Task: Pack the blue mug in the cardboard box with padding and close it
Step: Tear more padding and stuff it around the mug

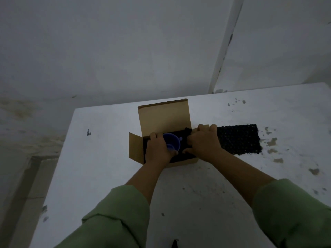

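Observation:
An open cardboard box (165, 115) stands on the white table, its lid flap raised at the back and a side flap open at the left. Black padding (179, 135) lines its inside. The blue mug (172, 142) sits upright in the box. My left hand (157, 149) is wrapped around the mug's left side. My right hand (204, 142) rests over the box's right end, its fingers pressing on the black padding there. A second black bubble sheet (240, 139) lies flat on the table just right of the box, partly under my right hand.
The white table (107, 167) has dark stains at its right side (272, 142) and a small dark mark (88, 132) at the left. A wall and a white post (225, 45) stand behind. The table's left edge drops off to the floor.

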